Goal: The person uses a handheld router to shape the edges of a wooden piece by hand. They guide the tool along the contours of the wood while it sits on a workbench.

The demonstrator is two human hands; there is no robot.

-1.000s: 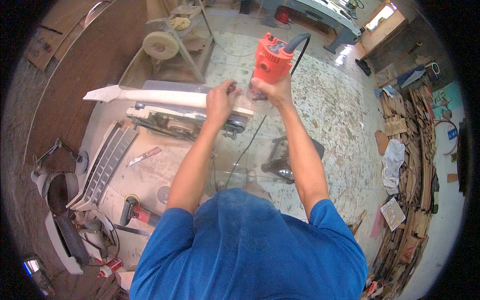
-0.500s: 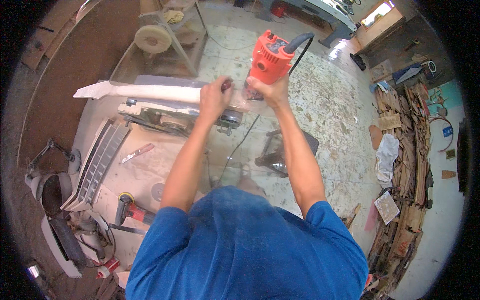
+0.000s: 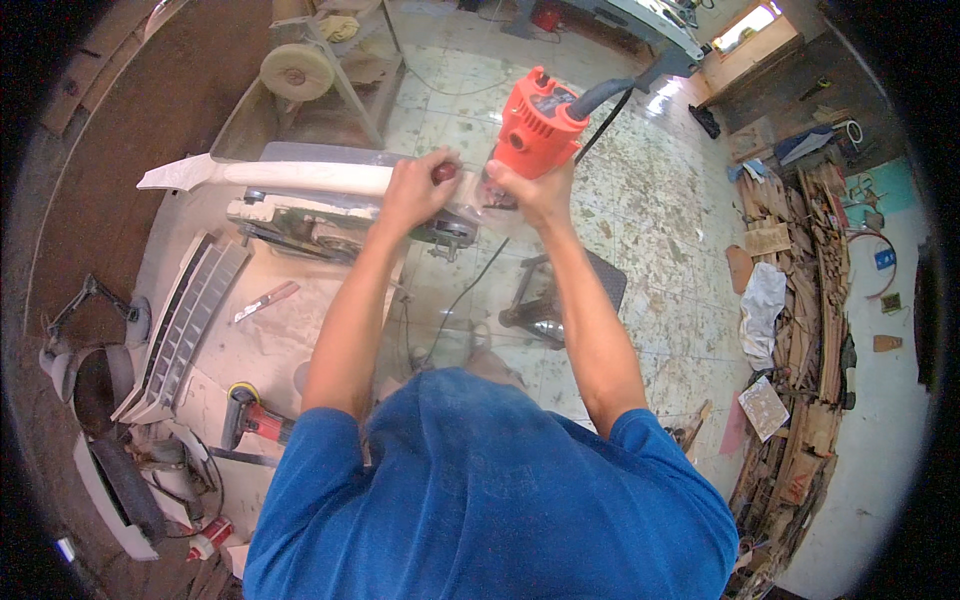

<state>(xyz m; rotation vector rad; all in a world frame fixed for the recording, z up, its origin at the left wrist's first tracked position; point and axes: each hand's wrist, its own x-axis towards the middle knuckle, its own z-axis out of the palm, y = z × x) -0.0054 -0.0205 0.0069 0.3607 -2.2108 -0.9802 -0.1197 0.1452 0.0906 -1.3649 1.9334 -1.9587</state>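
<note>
A red-orange handheld router (image 3: 537,125) stands upright at the right end of a long pale wooden piece shaped like a guitar neck (image 3: 300,177). My right hand (image 3: 541,190) is wrapped round the lower part of the router's body, thumb toward the near side. Left of it, my left hand (image 3: 412,192) closes round a dark red round knob (image 3: 445,174) beside the router's base. A see-through plate seems to lie between knob and router; its edges are hard to make out. The neck's flared end points left. Beneath it is a metal clamp or vise (image 3: 330,232).
On the dusty bench, left, lie a small knife-like tool (image 3: 267,301), a slatted grey part (image 3: 185,325) and a red-black power sander (image 3: 258,418). A stool (image 3: 560,300) stands below my right forearm. Wood offcuts (image 3: 800,330) pile at the right. A black cord (image 3: 603,128) trails from the router.
The whole view has shifted slightly left. Both hands keep their grips, and the knob shows more clearly now. The router stays at the neck's right end.
</note>
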